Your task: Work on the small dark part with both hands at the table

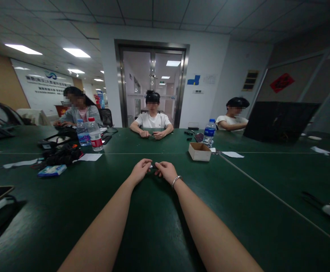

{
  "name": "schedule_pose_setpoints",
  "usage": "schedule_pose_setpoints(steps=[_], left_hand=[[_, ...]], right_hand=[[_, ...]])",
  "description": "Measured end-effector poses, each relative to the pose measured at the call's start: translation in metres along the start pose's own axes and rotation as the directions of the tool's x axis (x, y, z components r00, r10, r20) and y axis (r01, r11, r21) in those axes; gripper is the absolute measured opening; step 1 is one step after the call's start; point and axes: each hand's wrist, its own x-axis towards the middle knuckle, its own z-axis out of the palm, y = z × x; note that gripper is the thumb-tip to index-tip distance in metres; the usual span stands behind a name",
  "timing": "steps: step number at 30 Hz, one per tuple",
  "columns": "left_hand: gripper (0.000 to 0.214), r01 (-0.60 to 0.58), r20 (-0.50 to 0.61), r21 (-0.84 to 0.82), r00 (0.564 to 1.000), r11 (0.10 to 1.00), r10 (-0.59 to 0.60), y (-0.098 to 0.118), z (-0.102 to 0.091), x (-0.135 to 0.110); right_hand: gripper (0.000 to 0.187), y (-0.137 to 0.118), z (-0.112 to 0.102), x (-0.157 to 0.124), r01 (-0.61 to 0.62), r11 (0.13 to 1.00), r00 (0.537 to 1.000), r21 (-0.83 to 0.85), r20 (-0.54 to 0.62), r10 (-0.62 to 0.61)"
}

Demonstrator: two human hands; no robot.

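Between my two hands is a small object (152, 166), silver at its left part and dark toward the right; it is too small to name. My left hand (140, 172) pinches its left end with thumb and fingers. On the other end, the fingers of my right hand (167, 172) are closed, and a silver bracelet (177, 181) circles that wrist. Both hands are held close together over the green table (153, 211), with the fingertips covering much of the object.
Right of my hands stands an open cardboard box (199, 154), with a water bottle (209, 133) behind it. Bottles (95, 135), black gear (61, 154) and a blue-white packet (52, 170) lie to the left. Across the table sits a person (153, 120); others sit at both sides.
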Motion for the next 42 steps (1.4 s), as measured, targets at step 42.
schedule_pose_setpoints(steps=[42], left_hand=[[0.041, -0.044, 0.045, 0.002, 0.998, 0.999, 0.043, -0.004, 0.0003, 0.0011]], right_hand=[[0.012, 0.0025, 0.0004, 0.0001, 0.039, 0.999, 0.999, 0.035, -0.01, -0.038]])
